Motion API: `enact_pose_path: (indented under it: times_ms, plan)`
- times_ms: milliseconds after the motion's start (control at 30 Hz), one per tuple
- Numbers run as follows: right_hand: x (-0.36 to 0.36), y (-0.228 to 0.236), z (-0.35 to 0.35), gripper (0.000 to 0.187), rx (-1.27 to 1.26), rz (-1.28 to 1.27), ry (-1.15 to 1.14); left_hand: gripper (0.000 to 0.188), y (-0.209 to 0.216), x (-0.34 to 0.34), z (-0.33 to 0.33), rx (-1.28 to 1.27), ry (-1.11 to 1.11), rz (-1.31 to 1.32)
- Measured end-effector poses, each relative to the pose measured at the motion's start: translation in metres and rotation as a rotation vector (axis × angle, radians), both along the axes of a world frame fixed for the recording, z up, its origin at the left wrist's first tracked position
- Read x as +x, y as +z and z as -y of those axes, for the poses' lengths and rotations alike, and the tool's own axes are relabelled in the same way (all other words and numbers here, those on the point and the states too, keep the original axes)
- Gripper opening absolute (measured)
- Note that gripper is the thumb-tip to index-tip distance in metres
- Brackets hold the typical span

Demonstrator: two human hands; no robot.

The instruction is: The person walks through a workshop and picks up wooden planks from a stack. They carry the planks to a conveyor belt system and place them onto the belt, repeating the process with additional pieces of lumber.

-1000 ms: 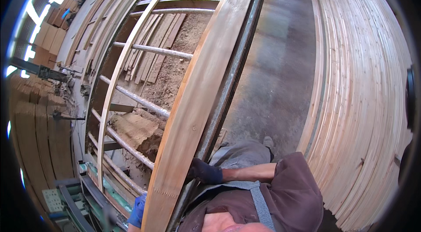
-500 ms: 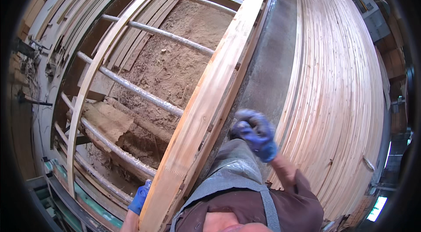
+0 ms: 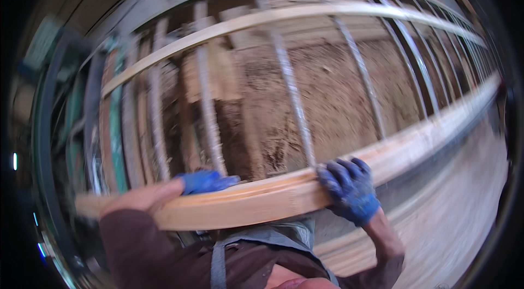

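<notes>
A long pale wooden board (image 3: 234,213) lies crosswise in front of me. Thin seams along its far edge suggest more than one board, stacked. My right hand (image 3: 349,188), in a blue glove, grips it from the near side, with its fingers curled over the upper edge. My left forearm crosses over the wood. My gloved left hand (image 3: 207,182) holds the far edge; some of its fingers are hidden behind the wood. Motion blurs the whole view somewhat.
Beyond the board run several metal rollers (image 3: 292,95) over a pit of sawdust (image 3: 327,84). A narrow wooden strip (image 3: 240,22) lies across them farther off. Green and dark machine frames (image 3: 71,125) stand at the left. Blurred boards (image 3: 436,229) lie at the right.
My view has swung to the left, so the board now runs crosswise. My right hand has come from beside my body onto the board. My left hand stays at its far edge.
</notes>
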State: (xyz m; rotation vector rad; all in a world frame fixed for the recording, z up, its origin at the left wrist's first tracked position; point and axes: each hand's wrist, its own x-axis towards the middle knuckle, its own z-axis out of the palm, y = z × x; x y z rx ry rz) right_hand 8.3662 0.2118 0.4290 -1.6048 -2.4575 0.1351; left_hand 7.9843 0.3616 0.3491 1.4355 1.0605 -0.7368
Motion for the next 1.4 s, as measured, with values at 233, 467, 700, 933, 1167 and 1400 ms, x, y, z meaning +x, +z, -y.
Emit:
enact_pose_path:
  times_ms: [233, 467, 700, 933, 1167, 1400]
  plan:
    - [-0.007, -0.003, 0.017, 0.089, 0.005, -0.014, -0.012, 0.038, 0.115, 0.029, 0.005, 1.325, -0.222, 0.509]
    - [0.004, -0.008, 0.003, 0.094, 0.0, 0.028, 0.095, 0.068, 0.102, 0.019, 0.141, 1.775, 0.058, 0.421]
    - [0.014, -0.002, -0.02, 0.089, -0.108, 0.031, 0.131, 0.077, 0.036, -0.015, 0.239, 1.093, 1.833, 0.503]
    - [0.022, -0.021, -0.103, 0.067, -0.46, 0.019, 0.125, 0.087, -0.084, 0.001, 0.154, 0.467, 2.236, 1.074]
    - [0.031, -0.046, -0.139, 0.059, -0.746, -0.154, 0.218, 0.086, -0.079, 0.017, 0.151, 0.747, 2.247, 0.224]
    - [0.065, -0.105, -0.123, 0.063, -0.838, 0.0, 0.089, 0.093, -0.039, 0.055, 0.183, 0.543, 1.984, 0.3]
